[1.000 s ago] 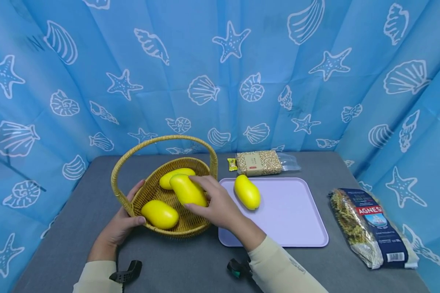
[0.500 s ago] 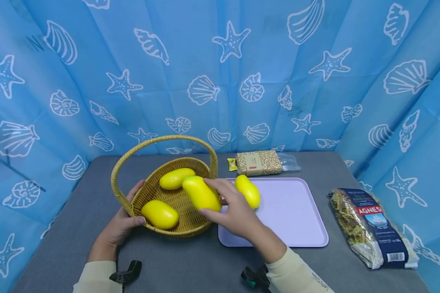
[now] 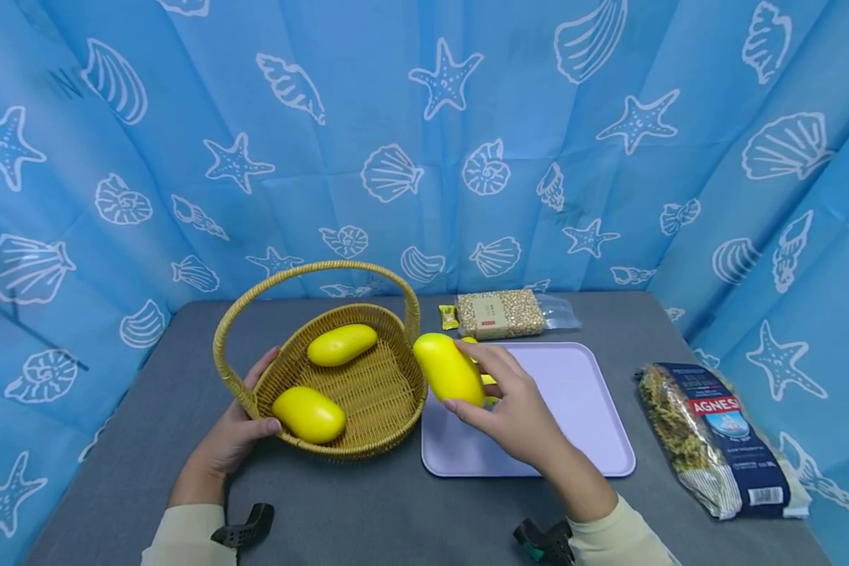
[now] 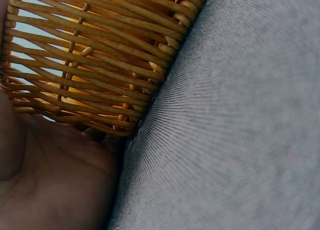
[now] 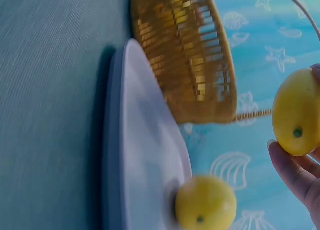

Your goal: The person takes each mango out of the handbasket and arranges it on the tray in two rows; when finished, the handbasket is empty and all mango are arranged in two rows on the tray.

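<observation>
My right hand point(image 3: 520, 409) grips a yellow mango point(image 3: 449, 371) above the left part of a lilac tray point(image 3: 573, 424). Behind it another mango point(image 5: 206, 205) lies on the tray, mostly hidden by the hand in the head view. To the left stands a wicker basket point(image 3: 375, 409) with a tall arched handle. Inside it are two more mangoes, one at the back point(image 3: 342, 345) and one at the front left point(image 3: 309, 414). My left hand point(image 3: 237, 432) holds the basket's left side, thumb on the rim and fingers around the outside.
A clear bag of pale grains point(image 3: 501, 314) and a small yellow wrapped packet point(image 3: 449, 317) lie behind the tray. An Agnesi pasta bag point(image 3: 722, 440) lies to the right. A blue shell-patterned curtain point(image 3: 424, 157) rises behind the grey table point(image 3: 368, 511).
My right hand has carried the mango out of the basket, rightward past its rim and over the tray. The left hand and basket stay in place.
</observation>
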Demonstrator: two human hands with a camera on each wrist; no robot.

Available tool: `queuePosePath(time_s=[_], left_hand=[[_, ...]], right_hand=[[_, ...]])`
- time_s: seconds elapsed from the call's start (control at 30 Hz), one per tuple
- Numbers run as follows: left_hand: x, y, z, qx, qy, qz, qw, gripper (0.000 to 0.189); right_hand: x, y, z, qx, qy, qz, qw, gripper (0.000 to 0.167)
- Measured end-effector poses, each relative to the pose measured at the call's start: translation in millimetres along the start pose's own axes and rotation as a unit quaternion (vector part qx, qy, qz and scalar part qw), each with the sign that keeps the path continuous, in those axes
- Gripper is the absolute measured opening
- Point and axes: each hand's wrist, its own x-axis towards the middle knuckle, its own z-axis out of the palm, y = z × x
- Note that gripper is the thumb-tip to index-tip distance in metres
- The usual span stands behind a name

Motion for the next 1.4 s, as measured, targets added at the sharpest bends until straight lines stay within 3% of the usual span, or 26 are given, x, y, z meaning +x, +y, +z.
queuePosePath(time_s=[0.43, 0.9, 1.13, 1.4], left_hand=[[-1.0, 0.9, 0.6, 0.002, 0.000, 0.004, 1.0000, 0.107], [0.9, -1.7, -1.5, 0.009, 0.000, -0.003, 1.0000, 0.105], [0.7, -0.4, 0.6, 0.007, 0.004, -0.006, 1.0000, 0.106], [0.7, 0.6, 0.4, 0.006, 0.004, 0.000, 1.0000, 0.107]], right_hand=[[-6.5, 32.9, -36.4, -0.047, 0.040, 0.049, 0.9969, 0.075], [-6.4, 65.9, -56.3, -0.085, 0.056, 0.122, 0.9873, 0.076], [-6.9, 77.3, -60.0, -0.115, 0.041, 0.130, 0.9839, 0.073], [-7.9, 84.4, -60.6, -0.164, 0.002, 0.186, 0.9687, 0.072]])
